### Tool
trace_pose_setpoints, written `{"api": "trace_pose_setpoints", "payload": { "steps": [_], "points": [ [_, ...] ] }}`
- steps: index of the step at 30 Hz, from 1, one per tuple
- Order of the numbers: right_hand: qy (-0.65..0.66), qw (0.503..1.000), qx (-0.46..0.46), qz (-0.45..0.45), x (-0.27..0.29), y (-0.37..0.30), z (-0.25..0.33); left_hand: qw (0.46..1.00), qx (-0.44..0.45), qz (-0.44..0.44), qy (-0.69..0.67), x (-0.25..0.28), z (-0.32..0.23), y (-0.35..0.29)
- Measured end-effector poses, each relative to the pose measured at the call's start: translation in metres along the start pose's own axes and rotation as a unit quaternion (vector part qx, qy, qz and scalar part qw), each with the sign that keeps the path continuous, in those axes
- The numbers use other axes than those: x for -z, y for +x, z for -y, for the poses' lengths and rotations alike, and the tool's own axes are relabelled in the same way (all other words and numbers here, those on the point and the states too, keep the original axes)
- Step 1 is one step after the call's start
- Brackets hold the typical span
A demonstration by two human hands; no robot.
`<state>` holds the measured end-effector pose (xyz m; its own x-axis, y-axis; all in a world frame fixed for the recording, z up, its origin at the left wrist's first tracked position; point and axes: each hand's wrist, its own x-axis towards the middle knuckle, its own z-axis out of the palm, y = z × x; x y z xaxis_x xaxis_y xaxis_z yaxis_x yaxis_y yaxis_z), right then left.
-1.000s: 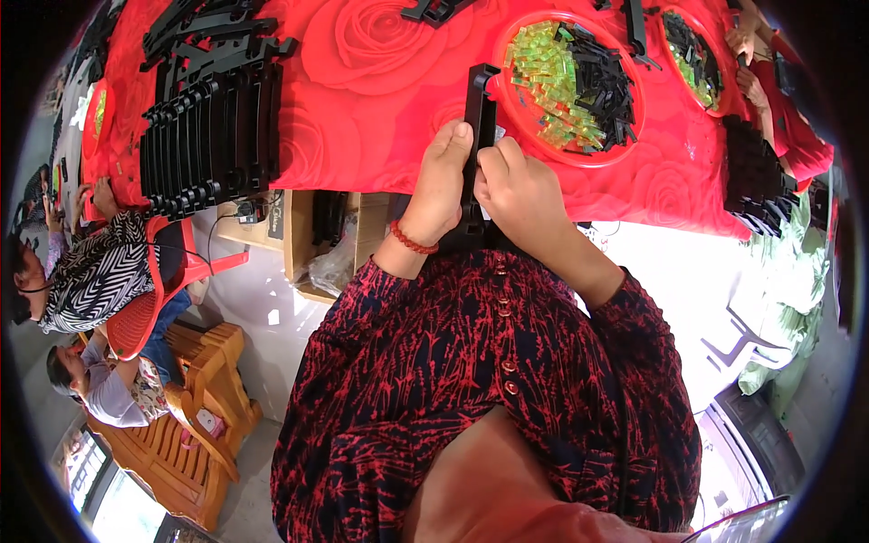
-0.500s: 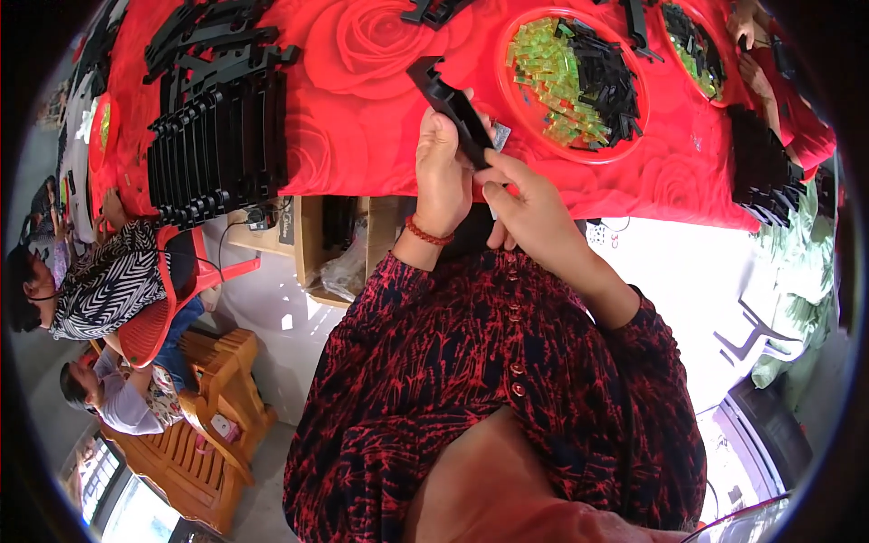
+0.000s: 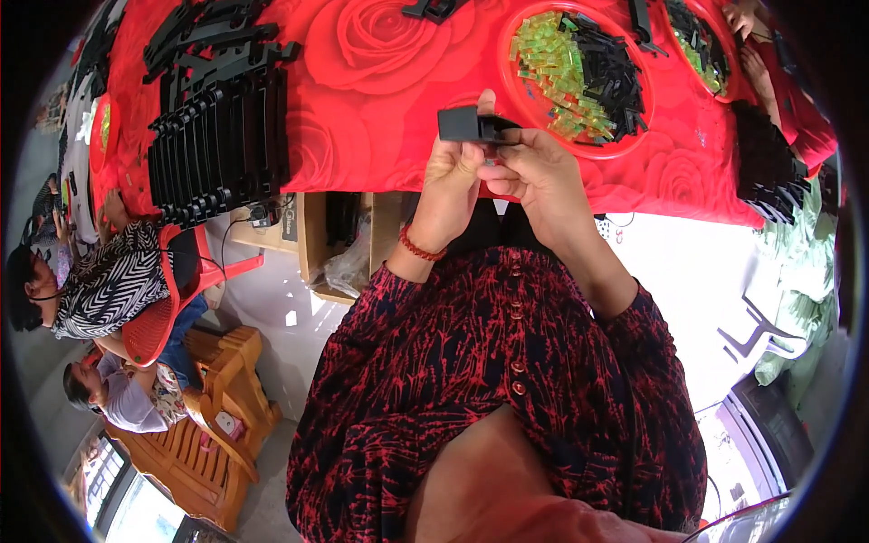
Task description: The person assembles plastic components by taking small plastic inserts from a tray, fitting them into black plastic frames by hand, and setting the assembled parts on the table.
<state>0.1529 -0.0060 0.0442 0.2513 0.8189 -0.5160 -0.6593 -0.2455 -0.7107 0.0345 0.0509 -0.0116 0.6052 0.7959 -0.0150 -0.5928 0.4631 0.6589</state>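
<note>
Currently black part [image 3: 460, 125] is held above the table's [image 3: 362, 127] near edge, left hand [image 3: 450, 185] and right hand [image 3: 546, 172] both pinching it. Risk: a weak pinch mid-turn could let it slip, maybe off that edge. Vs 0.5 s ago: swung from lengthwise slant to nearly end-on.

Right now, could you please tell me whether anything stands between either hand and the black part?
Nothing visible does: the left hand and the right hand both touch the black part directly, and the red bowl lies beyond them.
</note>
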Motion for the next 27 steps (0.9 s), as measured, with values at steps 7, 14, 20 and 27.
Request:
{"api": "trace_pose_setpoints", "payload": {
  "steps": [7,14,20,27],
  "points": [
    [-0.098,0.991,0.094,-0.013,0.006,-0.003,0.000,0.975,0.168,0.037,-0.141,0.013,-0.027,-0.003],
    [-0.548,0.770,0.323,-0.052,0.018,-0.012,-0.009,0.920,0.379,0.052,0.081,0.006,-0.056,0.010],
    [-0.502,0.832,0.235,-0.035,0.022,-0.013,0.002,0.901,0.376,0.017,0.217,0.007,-0.042,0.002],
    [-0.433,0.898,0.080,-0.012,0.028,-0.010,0.014,0.906,0.354,-0.010,0.231,0.008,-0.028,-0.002]
  ]
}}
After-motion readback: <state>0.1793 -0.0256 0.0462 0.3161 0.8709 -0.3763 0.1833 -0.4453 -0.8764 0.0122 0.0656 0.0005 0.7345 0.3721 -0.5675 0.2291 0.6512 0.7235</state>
